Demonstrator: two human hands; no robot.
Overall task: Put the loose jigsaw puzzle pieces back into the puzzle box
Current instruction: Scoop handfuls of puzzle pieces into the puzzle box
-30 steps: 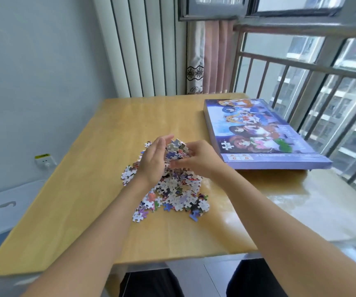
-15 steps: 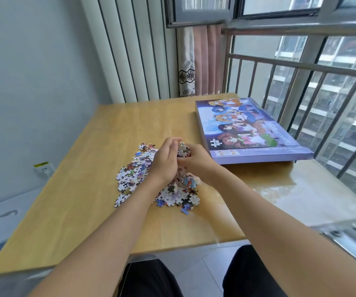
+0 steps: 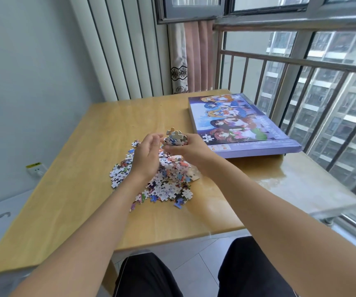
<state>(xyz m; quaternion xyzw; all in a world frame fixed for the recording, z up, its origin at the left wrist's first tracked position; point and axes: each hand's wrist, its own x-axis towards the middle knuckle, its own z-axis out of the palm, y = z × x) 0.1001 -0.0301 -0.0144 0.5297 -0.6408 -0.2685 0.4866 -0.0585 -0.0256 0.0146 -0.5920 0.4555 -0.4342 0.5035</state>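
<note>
- The wooden counter fills most of my view, with my knees in black trousers under its near edge.
- A window with a metal railing runs along my right side, and a pink curtain hangs in the far corner behind the counter.
- The puzzle box lies flat and closed on the far right part of the counter, its picture lid facing up, close by the railing.
- The pile of loose puzzle pieces is spread on the counter in front of me, to the left of the box and apart from it.
- My right hand is raised above the pile, between pile and box, with its fingers curled around a handful of pieces that stick up out of my grip.
- My left hand hovers just beside the right one, over the pile, palm turned toward the handful; its fingers are loosely curved and hold nothing that I can see.
- A white wall socket sits low on the wall at my left.
</note>
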